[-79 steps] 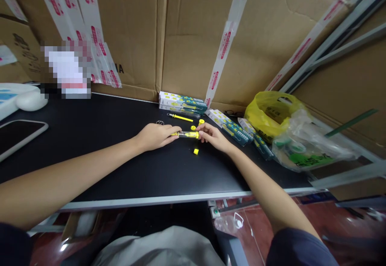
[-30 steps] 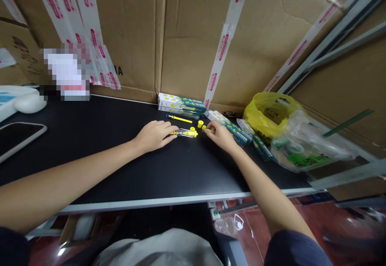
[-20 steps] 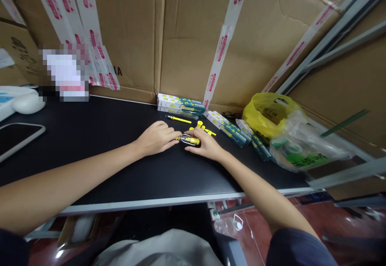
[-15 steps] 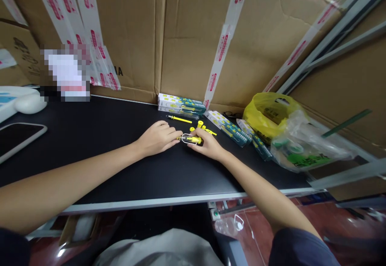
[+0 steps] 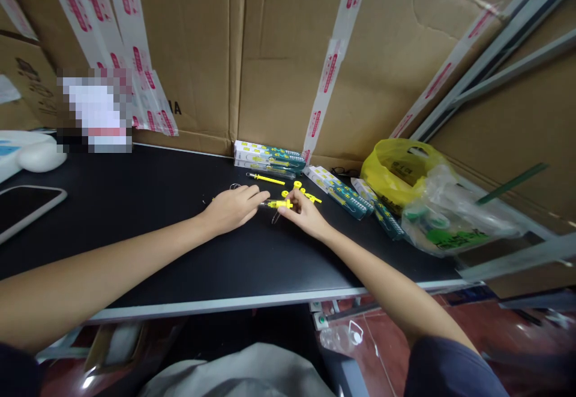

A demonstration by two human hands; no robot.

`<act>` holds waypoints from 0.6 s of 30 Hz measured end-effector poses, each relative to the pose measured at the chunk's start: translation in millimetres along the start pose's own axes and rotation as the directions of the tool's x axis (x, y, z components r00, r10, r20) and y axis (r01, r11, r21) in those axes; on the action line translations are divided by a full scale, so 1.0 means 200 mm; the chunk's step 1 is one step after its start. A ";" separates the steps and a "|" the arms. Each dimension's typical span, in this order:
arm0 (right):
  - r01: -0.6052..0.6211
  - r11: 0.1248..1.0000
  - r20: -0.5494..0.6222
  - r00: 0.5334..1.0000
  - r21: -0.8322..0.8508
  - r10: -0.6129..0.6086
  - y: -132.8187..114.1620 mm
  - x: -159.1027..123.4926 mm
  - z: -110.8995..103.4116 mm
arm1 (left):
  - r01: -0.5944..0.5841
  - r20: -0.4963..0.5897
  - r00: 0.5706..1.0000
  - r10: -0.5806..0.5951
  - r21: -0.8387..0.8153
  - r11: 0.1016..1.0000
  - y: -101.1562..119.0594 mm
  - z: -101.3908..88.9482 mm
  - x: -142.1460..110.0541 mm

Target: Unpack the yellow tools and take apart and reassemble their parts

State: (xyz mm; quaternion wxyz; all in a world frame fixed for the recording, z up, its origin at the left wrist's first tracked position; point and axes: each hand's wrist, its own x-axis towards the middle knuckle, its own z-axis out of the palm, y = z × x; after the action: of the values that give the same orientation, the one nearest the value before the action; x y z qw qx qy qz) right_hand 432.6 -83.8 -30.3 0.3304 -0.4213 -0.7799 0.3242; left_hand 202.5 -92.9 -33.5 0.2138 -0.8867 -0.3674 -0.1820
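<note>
My left hand (image 5: 234, 210) is closed around what seems to be a clear tube, mostly hidden under the fingers; a thin wire hook (image 5: 234, 186) shows by its knuckles. Between the hands lies the yellow part of a spring scale (image 5: 278, 204). My right hand (image 5: 302, 214) pinches its right end between thumb and fingers, and a wire loop (image 5: 275, 217) hangs below. Just beyond the right hand are several small yellow pieces (image 5: 311, 197). A yellow rod with a metal hook (image 5: 267, 179) rests behind the left hand.
Printed boxes (image 5: 270, 156) stand against the cardboard wall, and more boxes (image 5: 339, 193) lie to the right. A yellow bag (image 5: 391, 172) and a clear plastic bag (image 5: 454, 223) are at the right. A phone (image 5: 27, 214) lies at the left on the black table (image 5: 189, 271).
The wire loop has swung from lying along the clear body to hanging below the right hand. The yellow part now shows more between the hands. The left hand has shifted slightly.
</note>
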 end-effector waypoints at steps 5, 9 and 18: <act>-0.027 0.994 0.012 1.000 0.102 0.026 0.02 0.01 0.01 | 0.030 -0.014 0.999 -0.029 0.015 0.999 0.01 -0.01 0.00; -0.063 0.974 0.003 0.998 0.216 0.064 0.02 0.02 0.03 | 0.060 -0.019 0.998 -0.059 0.018 0.998 0.02 -0.01 0.00; -0.043 0.964 -0.137 0.987 0.264 0.081 -0.02 0.00 0.07 | 0.139 -0.022 0.990 -0.139 -0.021 0.990 0.03 0.01 -0.01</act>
State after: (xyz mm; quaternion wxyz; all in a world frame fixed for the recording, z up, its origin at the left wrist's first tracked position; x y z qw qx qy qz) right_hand 419.0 -88.8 -35.4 0.4289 -0.4212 -0.6906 0.4021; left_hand 205.6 -97.9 -37.4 0.1962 -0.8588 -0.4239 -0.2103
